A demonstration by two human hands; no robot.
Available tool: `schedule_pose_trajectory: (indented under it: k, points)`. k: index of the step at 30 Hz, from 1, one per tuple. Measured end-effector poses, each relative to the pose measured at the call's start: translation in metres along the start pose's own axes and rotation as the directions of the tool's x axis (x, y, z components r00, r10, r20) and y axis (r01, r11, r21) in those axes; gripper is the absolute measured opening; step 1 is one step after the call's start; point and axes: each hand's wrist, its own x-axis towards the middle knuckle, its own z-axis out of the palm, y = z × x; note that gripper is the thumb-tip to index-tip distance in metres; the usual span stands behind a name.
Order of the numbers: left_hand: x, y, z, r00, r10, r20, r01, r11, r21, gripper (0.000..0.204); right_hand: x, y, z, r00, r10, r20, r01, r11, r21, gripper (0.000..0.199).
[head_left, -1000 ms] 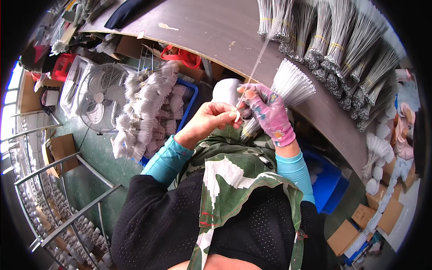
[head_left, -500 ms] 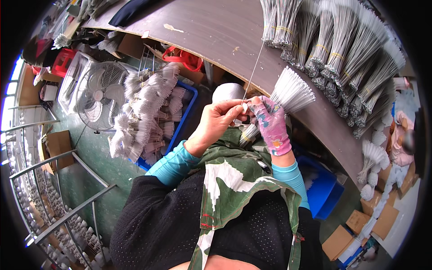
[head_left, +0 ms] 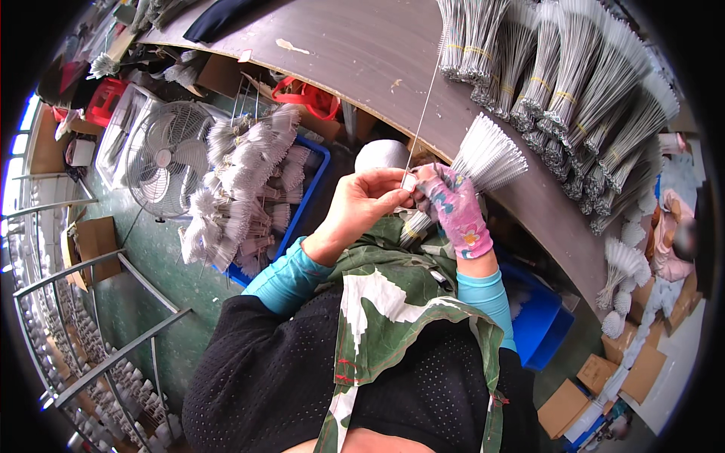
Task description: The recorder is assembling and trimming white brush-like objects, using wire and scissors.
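Note:
In front of my lap, my left hand is bare, its thumb and fingers pinched on a small white piece. From that spot a thin pale strand runs up over the table edge. My right hand, in a pink flowered glove with bare fingertips, is closed close beside the left fingertips; what it grips is hidden. A bundle of thin wire brushes passes beneath the right hand, white bristles toward the upper right, wire ends low by my apron. A white rounded object sits just beyond my left hand.
Many banded bundles of wire brushes stack on the brown table at the far right. On the left, a blue crate holds more brushes beside a fan and a metal rack. A blue bin stands at my right.
Both hands have shifted only slightly, staying close together. The small white piece shows a little more between the left fingertips. The strand still runs upward.

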Motion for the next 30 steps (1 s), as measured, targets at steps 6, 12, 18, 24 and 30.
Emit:
schedule_pose_trajectory:
  k: [6, 12, 18, 24, 30]
  points:
    - [0.005, 0.001, -0.002, 1.0, -0.012, -0.003, 0.011, 1.0, -0.023, 0.026, 0.005, 0.001, 0.007, 0.979, -0.201, 0.044, 0.205, 0.959, -0.195, 0.012]
    - [0.016, 0.023, -0.019, 0.99, -0.018, -0.14, 0.035, 0.993, 0.117, 0.025, -0.022, -0.019, 0.001, 0.993, -0.12, 0.001, 0.12, 0.993, 0.005, 0.018]
    - [0.113, 0.07, -0.121, 0.897, 0.354, -0.265, -0.189, 0.848, 0.494, 0.018, -0.071, -0.007, -0.044, 0.99, -0.055, -0.133, 0.045, 0.996, -0.079, 0.021]
    - [0.188, 0.164, -0.175, 0.831, 0.514, -0.214, 0.082, 0.267, 0.96, 0.019, -0.071, 0.031, -0.078, 0.905, 0.052, -0.423, -0.052, 0.999, 0.012, 0.014]
    - [0.234, 0.18, -0.188, 0.82, 0.547, -0.166, 0.203, -0.007, 0.979, 0.012, -0.054, 0.063, -0.102, 0.882, 0.139, -0.449, -0.098, 0.989, 0.114, 0.017]
